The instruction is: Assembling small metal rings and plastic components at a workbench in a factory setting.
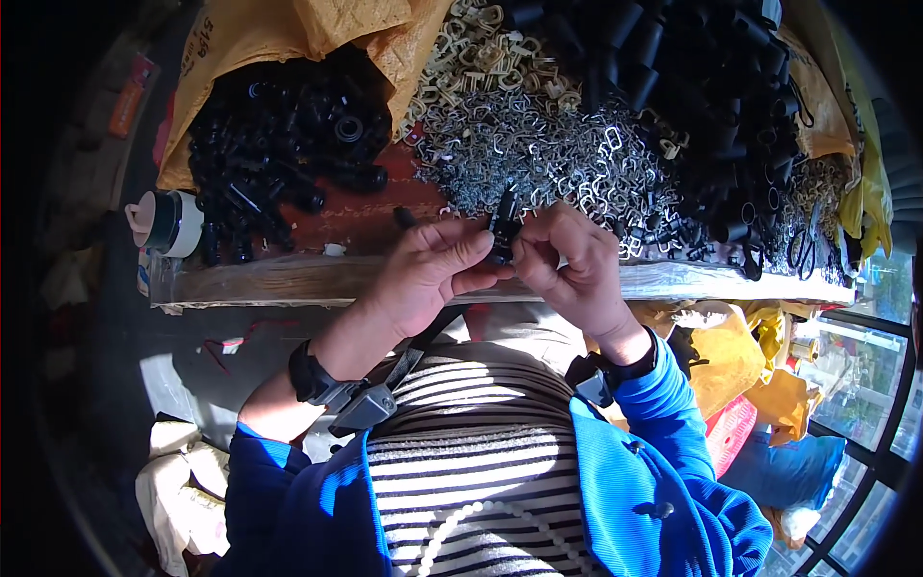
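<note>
My left hand is closed round a small black plastic fitting, thumb along its side. At the fitting's right side my right hand has thumb and index finger pinched together; whether a small part sits between them is hidden. Both hands are over the front edge of the workbench. Just beyond them lies a heap of small silver metal clips, with beige clips behind it. Similar black fittings spill from an orange woven sack at the left.
Black tubular parts are piled at the right. A white and green lidded cup stands at the bench's left end. The wooden bench edge runs across in front of me. Yellow and orange bags lie below at the right.
</note>
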A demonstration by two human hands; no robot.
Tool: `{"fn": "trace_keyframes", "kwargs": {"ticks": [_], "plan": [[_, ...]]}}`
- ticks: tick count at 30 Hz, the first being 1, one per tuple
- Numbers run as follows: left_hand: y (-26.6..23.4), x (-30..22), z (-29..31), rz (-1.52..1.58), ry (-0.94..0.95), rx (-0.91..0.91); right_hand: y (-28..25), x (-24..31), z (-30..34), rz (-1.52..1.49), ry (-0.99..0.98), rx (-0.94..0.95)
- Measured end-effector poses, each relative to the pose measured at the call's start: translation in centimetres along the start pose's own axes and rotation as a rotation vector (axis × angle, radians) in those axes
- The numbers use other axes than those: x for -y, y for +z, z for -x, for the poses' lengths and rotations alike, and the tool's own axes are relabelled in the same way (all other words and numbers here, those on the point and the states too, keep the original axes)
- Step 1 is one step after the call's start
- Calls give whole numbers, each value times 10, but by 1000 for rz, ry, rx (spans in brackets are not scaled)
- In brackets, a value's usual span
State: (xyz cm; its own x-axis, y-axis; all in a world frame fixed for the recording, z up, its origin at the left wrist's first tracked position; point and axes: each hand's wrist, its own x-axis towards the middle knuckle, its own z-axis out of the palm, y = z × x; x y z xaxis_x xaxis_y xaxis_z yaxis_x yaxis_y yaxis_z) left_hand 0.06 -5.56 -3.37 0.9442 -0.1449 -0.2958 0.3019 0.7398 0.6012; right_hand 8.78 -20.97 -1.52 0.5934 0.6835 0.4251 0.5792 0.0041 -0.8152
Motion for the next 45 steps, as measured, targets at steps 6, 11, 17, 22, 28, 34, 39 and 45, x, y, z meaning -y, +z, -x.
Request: {"fn": "trace_keyframes", "kwargs": {"ticks": [6, 11, 17, 22, 28, 34, 39, 45], "plan": [[-2, -1, -1, -13, -2, -4, -2, -3, -5, 186, -163, 56], [0, -2, 1, -34, -28, -53, -5, -3, -8, 317, -251, 153], [0, -7, 2, -197, -19, -50, -2, 1, -1, -59, 317, 185], [-2, -14, 6, -244, -34, -46, -41, -14, 2, 54, 318, 218], [-4, -13, 3, -217, -6, -92, -119, -60, -11, 810, 189, -213], [1, -12, -4, -192, 1, -78, -134, -97, -8, 906, 89, -190], [1, -6, -6, -135, 130, -20, -90, -52, -6, -223, 462, -204], [11, 7, -18, -57, 250, 54, -10, -13, 8, -1059, 624, -117]]}}
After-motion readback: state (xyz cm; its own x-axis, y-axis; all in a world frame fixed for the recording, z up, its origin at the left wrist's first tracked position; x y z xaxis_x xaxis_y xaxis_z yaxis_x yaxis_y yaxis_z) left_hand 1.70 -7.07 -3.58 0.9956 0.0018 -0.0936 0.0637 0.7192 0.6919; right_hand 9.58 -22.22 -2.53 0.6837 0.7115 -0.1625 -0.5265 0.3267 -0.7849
